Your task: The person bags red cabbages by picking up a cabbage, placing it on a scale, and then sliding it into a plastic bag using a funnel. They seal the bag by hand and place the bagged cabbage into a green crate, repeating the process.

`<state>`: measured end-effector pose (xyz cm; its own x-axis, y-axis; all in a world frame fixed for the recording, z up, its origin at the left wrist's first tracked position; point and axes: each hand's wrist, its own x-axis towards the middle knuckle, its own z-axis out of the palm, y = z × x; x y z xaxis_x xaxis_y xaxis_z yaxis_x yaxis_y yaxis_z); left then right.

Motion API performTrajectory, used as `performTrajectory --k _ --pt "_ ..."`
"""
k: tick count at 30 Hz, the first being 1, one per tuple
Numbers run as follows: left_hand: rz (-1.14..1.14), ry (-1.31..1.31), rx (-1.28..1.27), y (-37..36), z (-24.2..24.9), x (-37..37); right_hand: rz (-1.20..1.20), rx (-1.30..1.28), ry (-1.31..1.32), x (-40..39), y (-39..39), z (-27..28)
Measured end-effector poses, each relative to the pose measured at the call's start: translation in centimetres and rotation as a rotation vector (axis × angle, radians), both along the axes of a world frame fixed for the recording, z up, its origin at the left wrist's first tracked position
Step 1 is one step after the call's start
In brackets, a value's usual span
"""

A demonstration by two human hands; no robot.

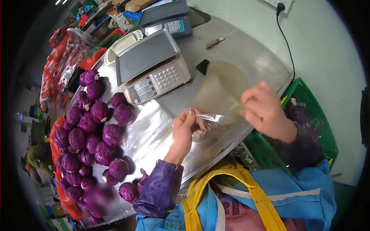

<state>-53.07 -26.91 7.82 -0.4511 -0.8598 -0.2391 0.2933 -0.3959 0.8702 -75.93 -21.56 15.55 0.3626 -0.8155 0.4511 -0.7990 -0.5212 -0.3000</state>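
Observation:
My left hand (187, 125) pinches the edge of a clear plastic bag (214, 118) over the steel table (162, 148). The film is drawn out toward my right hand (264, 111), which is slightly blurred, its fingers curled together at the bag's other side. Just behind the film is a tan, rounded, translucent-looking sheet (225, 79). Many purple cabbages (105, 153) are heaped to the left of my left hand. A flat stack of clear plastic (148, 125) lies on the steel between the cabbages and that hand.
A weighing scale (158, 79) stands ahead, with a second scale (165, 21) behind it. A dark phone (202, 67) and a knife (217, 41) lie farther right. By the wall is a green crate (327, 140) with wrapped purple produce. A person (38, 159) is at far left.

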Motion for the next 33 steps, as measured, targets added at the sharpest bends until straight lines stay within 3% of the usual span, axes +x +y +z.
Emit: performTrajectory --k 2,3,5,7,8,10,11,13,15,17,18,22,24,25,26,27,28,29,31,33 --pt "0.073 -0.034 -0.017 -1.3 -0.4 -0.5 -0.244 -0.236 -0.343 -2.8 0.5 1.4" --pt "0.095 0.026 -0.044 -2.2 -0.6 -0.6 -0.483 -0.439 -0.314 -5.1 0.9 3.3" --pt "0.122 -0.103 -0.098 -4.6 0.0 -1.0 -1.103 -0.724 -0.031 -9.7 2.1 8.1" --pt "0.082 -0.133 -0.163 -5.2 1.2 -1.8 -1.329 -0.856 0.545 -11.3 2.2 10.0" --pt "-0.004 -0.218 -0.278 -5.1 1.7 -1.8 -1.176 -0.929 0.187 -11.3 1.9 10.0" --pt "-0.191 -0.473 -0.407 -4.6 3.2 -1.1 -0.807 -0.898 -0.222 -11.2 0.2 8.7" --pt "-0.191 -0.472 -0.406 -3.9 2.8 -0.7 -0.613 -0.814 -0.281 -11.1 -1.0 6.1" --pt "-0.364 -0.643 -0.482 -1.8 1.1 1.0 -0.454 -0.55 -0.257 -9.0 -3.0 2.5" --pt "-0.356 -0.612 -0.292 0.8 -2.0 2.3 -0.389 -0.321 -0.269 -6.0 -4.0 -0.4" --pt "-0.351 -0.369 -0.092 3.8 -3.8 3.2 -0.243 -0.181 -0.329 -2.3 -4.7 -1.8" --pt "-0.361 -0.359 0.055 4.9 -4.0 3.4 -0.166 -0.153 -0.309 -0.6 -5.2 -2.7" --pt "-0.228 -0.272 0.204 7.5 -4.0 3.4 0.023 -0.059 -0.154 5.1 -7.0 -8.5" --pt "-0.134 -0.177 0.346 8.2 -4.5 3.8 0.146 0.074 0.064 6.7 -7.4 -12.1" --pt "-0.123 -0.173 0.359 8.5 -4.6 4.1 0.159 0.085 0.065 6.7 -7.4 -13.1" --pt "-0.066 -0.144 0.398 8.6 -4.6 4.4 0.002 0.098 0.15 6.2 -7.7 -13.9" --pt "-0.006 -0.114 0.433 8.5 -4.7 4.7 -0.151 0.104 0.238 6.2 -7.9 -14.4" --pt "0.001 -0.088 0.475 8.5 -4.3 5.2 -0.165 0.041 0.038 6.5 -7.4 -12.4" --pt "0.017 -0.083 0.493 8.5 -4.3 5.5 -0.148 0.058 0.041 7.0 -6.6 -10.7" --pt "0.048 0.145 0.626 8.5 -4.3 5.9 0.066 0.171 -0.251 8.2 -4.6 -7.9" --pt "0.041 0.2 0.645 8.4 -4.1 5.9 0.163 0.179 -0.228 10.3 -2.3 -7.4"
